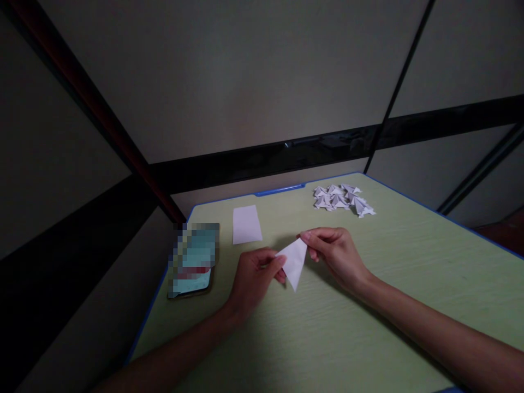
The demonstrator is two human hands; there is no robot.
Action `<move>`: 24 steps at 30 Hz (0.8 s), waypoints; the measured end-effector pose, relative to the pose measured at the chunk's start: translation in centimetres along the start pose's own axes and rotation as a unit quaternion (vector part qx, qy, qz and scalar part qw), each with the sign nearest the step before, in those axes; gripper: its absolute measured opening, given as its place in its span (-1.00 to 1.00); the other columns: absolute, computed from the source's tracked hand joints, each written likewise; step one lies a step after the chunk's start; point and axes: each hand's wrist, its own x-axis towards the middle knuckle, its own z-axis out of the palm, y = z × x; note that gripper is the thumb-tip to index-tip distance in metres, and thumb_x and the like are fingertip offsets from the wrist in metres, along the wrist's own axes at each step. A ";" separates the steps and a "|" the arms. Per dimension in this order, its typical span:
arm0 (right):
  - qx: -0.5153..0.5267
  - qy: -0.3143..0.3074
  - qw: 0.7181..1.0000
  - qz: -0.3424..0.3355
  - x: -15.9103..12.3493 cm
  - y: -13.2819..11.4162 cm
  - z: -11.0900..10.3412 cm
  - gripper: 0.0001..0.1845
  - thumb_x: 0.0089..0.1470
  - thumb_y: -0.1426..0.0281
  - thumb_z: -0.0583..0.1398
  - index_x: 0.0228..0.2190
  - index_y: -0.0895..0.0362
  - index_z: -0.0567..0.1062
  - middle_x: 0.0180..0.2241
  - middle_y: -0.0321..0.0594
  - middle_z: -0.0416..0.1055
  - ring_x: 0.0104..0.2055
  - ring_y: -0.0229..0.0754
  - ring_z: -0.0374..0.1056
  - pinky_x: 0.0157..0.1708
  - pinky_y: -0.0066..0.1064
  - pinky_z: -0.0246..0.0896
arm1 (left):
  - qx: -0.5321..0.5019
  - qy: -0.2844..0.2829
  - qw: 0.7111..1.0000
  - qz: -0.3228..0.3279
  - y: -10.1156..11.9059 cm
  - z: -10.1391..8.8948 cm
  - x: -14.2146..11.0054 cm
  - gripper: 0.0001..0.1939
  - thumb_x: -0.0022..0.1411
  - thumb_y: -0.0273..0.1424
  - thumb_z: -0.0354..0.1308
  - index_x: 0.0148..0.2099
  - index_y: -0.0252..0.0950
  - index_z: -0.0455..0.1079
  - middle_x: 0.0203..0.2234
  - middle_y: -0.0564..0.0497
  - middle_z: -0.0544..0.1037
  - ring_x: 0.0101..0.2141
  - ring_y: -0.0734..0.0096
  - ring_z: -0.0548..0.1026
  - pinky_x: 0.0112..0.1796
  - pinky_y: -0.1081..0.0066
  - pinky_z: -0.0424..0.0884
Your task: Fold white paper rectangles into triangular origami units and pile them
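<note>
Between my two hands is a folded piece of white paper, roughly a triangle with one point turned down toward me. My left hand pinches its left corner between thumb and fingers. At the upper right corner, my right hand grips it the same way. The paper is held just above the green table, and the fingers behind it are partly hidden. Beyond my left hand lies a flat white sheet of paper. Several small folded paper figures sit grouped near the far edge, past my right hand.
A phone with a lit, blurred-out screen lies at the table's left side. The green table has a blue rim and a blue strip at its far edge. Behind it stand pale panels with a glossy black band.
</note>
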 end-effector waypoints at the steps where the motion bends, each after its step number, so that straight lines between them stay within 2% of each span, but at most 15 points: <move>1: -0.002 0.000 1.000 -0.006 0.0 0.0 0.0 -0.82 -0.23 0.37 0.23 -0.71 0.23 0.44 -0.82 -0.39 0.19 -0.74 -0.44 0.00 -0.71 -0.53 -0.16 | -0.002 -0.001 1.000 -0.001 0.1 0.0 0.0 -0.79 -0.02 -0.41 0.08 -0.63 -0.39 0.33 -0.76 0.10 0.36 -0.67 0.58 0.32 -0.58 0.57 0.25; 7: 0.033 0.028 0.999 -0.009 -0.2 0.2 0.0 -0.69 -0.21 0.36 0.22 -0.82 0.22 0.32 -0.83 -0.40 0.14 -0.75 -0.46 -0.02 -0.72 -0.54 -0.19 | -0.011 -0.015 1.000 0.001 0.2 0.1 0.0 -0.78 -0.03 -0.42 0.09 -0.66 -0.39 0.31 -0.79 0.10 0.36 -0.69 0.60 0.31 -0.58 0.58 0.24; 12: 0.080 -0.019 0.996 0.026 0.1 0.3 0.1 -0.72 -0.18 0.31 0.19 -0.74 0.23 0.36 -0.77 -0.35 0.22 -0.69 -0.44 0.07 -0.66 -0.55 -0.08 | -0.028 -0.001 1.000 -0.009 0.2 0.0 0.0 -0.76 -0.04 -0.41 0.09 -0.68 -0.39 0.30 -0.79 0.11 0.34 -0.70 0.60 0.30 -0.59 0.57 0.24; 17: 0.005 -0.080 0.996 0.032 0.1 0.3 0.2 -0.75 -0.22 0.33 0.22 -0.73 0.24 0.37 -0.75 -0.35 0.24 -0.66 -0.43 0.09 -0.62 -0.53 -0.05 | -0.037 0.014 0.999 -0.012 0.2 -0.1 0.0 -0.77 -0.05 -0.40 0.10 -0.67 -0.39 0.31 -0.79 0.11 0.35 -0.69 0.60 0.30 -0.58 0.56 0.25; 24: -0.059 -0.054 0.997 0.022 0.1 0.2 0.2 -0.70 -0.20 0.32 0.18 -0.78 0.23 0.31 -0.78 -0.38 0.19 -0.70 -0.44 0.03 -0.65 -0.52 -0.12 | -0.037 0.016 0.999 -0.026 0.3 0.1 -0.1 -0.78 -0.05 -0.41 0.11 -0.66 -0.39 0.34 -0.78 0.09 0.38 -0.69 0.60 0.32 -0.58 0.58 0.26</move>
